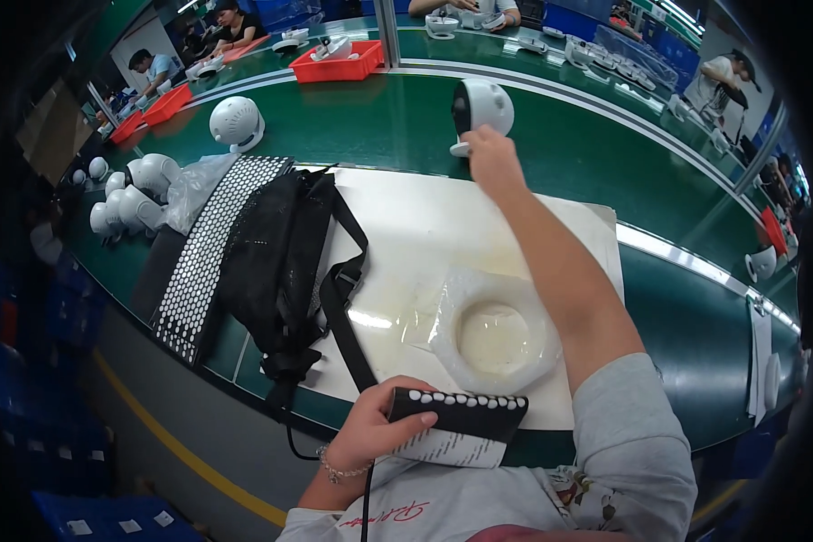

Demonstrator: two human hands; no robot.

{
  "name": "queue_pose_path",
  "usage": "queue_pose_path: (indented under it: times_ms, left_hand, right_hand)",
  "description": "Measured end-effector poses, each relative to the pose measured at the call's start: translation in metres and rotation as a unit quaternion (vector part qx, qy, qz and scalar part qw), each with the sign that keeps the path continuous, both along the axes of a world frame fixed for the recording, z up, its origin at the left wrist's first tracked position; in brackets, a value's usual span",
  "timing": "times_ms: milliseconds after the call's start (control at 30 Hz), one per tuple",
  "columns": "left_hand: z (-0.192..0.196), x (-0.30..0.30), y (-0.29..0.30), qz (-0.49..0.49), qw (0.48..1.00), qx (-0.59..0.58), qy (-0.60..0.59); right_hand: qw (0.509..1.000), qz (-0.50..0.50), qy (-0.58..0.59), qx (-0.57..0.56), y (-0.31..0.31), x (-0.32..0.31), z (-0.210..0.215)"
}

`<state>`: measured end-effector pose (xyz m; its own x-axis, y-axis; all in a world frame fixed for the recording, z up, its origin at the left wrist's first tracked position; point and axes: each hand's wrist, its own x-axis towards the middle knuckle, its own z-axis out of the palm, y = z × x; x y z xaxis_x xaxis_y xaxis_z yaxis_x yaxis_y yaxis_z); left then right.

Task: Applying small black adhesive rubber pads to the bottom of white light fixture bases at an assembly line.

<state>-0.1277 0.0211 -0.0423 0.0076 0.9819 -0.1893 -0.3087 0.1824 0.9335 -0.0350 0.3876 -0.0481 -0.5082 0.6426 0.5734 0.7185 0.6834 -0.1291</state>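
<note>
My right hand (497, 164) reaches far across the bench, its fingers closed at the lower front of a white rounded device (490, 107) with a dark face. The device stands on its small base on the green surface; my fingers hide part of it. Near my body, my left hand (379, 426) grips a folded black sheet (459, 408) with a row of white round dots and a printed white underside. Between the hands, a translucent wrapped ring, like a tape roll (443, 348), lies on a white board (397, 235).
A black strapped bag (275, 262) lies left of the board, over a larger black sheet with white dots (210, 257). Further left are several white devices (131, 208) and clear plastic (199, 190). Another device (237, 123) and a red tray (339, 63) stand beyond. Several people work nearby.
</note>
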Motion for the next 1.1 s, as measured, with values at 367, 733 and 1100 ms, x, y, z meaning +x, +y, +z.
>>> queue_pose_path:
  times_ms: [367,733,1100]
  left_hand:
    - [-0.01,0.005,-0.008,0.042,0.992,0.114,0.031]
    - [-0.026,0.024,-0.02,0.096,0.975,0.184,0.08]
    - [-0.012,0.048,-0.019,0.15,0.939,0.278,0.14]
  right_hand:
    - [0.78,0.184,0.426,-0.42,-0.138,0.117,0.089]
    - [0.803,0.157,0.255,-0.516,-0.215,0.137,0.069]
    - [0.751,0.171,0.262,-0.581,-0.243,0.152,0.062]
